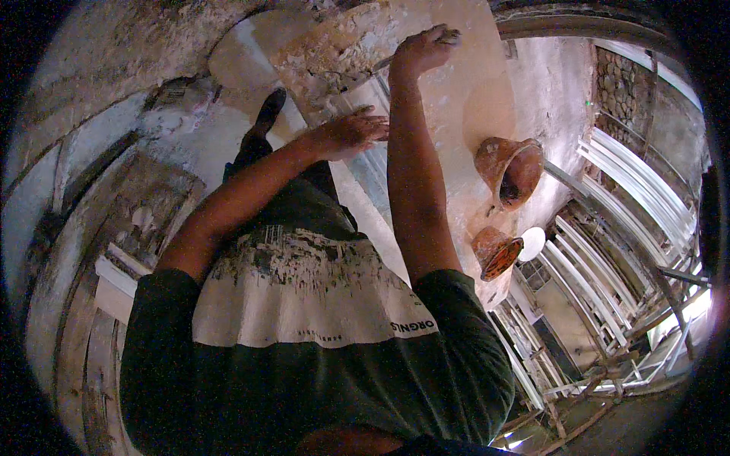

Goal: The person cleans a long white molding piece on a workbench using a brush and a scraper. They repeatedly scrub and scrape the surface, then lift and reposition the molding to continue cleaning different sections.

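Pale worktop (477, 68), left hand (346, 135), right hand (423, 52) near — shirt (319, 387), dark lettering (414, 327)

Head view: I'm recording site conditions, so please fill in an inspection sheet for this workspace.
Surface: pale work surface, stained, with a rough crumbly patch near the top of the picture.
Job's things: pale lined piece near the left hand; contact unclear.
Clutter: larger brown container and smaller brown container toward the right, both stained; white disc by the smaller one.
Grip: left hand open, fingers extended; right hand curled, cannot tell whether it holds anything.
Cables: nothing seen.
Surroundings: rough stonework and long white strips at the right.
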`<move>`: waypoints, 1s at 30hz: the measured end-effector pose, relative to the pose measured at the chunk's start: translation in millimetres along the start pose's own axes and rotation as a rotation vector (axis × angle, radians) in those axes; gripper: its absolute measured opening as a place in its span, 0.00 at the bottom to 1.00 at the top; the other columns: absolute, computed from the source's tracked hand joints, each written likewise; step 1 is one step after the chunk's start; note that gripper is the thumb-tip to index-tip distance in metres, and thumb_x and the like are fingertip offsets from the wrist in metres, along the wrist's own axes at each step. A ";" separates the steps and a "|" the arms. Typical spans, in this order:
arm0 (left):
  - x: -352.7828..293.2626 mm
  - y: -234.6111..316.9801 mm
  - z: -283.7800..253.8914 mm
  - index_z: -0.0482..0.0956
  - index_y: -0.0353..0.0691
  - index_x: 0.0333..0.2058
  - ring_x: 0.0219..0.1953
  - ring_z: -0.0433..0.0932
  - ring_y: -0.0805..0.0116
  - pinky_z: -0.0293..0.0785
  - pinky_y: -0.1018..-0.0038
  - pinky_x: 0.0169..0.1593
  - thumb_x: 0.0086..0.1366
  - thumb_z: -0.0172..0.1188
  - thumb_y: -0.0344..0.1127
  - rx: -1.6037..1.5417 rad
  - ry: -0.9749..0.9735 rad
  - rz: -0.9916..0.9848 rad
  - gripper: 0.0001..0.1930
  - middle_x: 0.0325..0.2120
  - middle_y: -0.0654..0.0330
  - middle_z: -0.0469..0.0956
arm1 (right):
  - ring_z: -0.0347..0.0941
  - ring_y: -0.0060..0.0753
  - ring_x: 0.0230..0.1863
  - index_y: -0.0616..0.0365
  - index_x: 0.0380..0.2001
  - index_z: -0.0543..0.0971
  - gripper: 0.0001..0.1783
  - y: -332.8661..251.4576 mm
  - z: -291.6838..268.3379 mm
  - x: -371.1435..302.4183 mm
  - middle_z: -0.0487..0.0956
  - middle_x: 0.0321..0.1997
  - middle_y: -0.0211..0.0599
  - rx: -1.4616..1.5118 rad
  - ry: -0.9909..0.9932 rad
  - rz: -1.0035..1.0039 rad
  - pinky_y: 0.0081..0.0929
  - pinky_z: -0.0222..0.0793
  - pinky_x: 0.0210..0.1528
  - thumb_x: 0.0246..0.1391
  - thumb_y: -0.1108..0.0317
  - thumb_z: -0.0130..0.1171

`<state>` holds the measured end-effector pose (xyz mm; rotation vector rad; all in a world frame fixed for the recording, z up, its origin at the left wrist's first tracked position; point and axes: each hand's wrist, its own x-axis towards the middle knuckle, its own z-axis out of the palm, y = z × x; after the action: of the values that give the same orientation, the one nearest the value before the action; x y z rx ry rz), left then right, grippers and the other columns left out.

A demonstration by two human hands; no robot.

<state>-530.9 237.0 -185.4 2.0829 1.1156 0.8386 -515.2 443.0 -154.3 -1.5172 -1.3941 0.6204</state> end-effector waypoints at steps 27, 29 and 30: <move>-2.9 -10.3 31.8 0.69 0.38 0.55 0.64 0.60 0.57 0.47 0.58 0.70 0.63 0.55 0.35 0.084 0.152 -0.017 0.21 0.58 0.53 0.66 | 0.68 0.36 0.34 0.69 0.39 0.69 0.14 -13.9 -24.7 -34.5 0.73 0.35 0.46 0.023 0.077 -0.046 0.36 0.66 0.36 0.62 0.65 0.48; 1.7 -2.4 21.5 0.69 0.37 0.55 0.63 0.60 0.56 0.47 0.58 0.70 0.63 0.55 0.35 -0.006 0.163 -0.031 0.21 0.57 0.52 0.67 | 0.64 0.37 0.30 0.70 0.35 0.68 0.14 -10.3 -20.0 -55.2 0.71 0.31 0.43 -0.084 0.109 -0.049 0.37 0.64 0.34 0.62 0.65 0.48; 0.6 -2.8 18.9 0.69 0.37 0.54 0.63 0.60 0.55 0.47 0.58 0.70 0.63 0.55 0.36 -0.044 0.175 -0.054 0.21 0.57 0.52 0.67 | 0.64 0.37 0.30 0.70 0.35 0.68 0.15 -13.4 -20.1 -53.1 0.71 0.31 0.44 -0.044 0.116 -0.126 0.37 0.63 0.34 0.62 0.65 0.48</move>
<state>-517.5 234.6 -198.8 1.9644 1.2272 1.0256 -516.0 385.3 -146.2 -1.4636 -1.4096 0.4205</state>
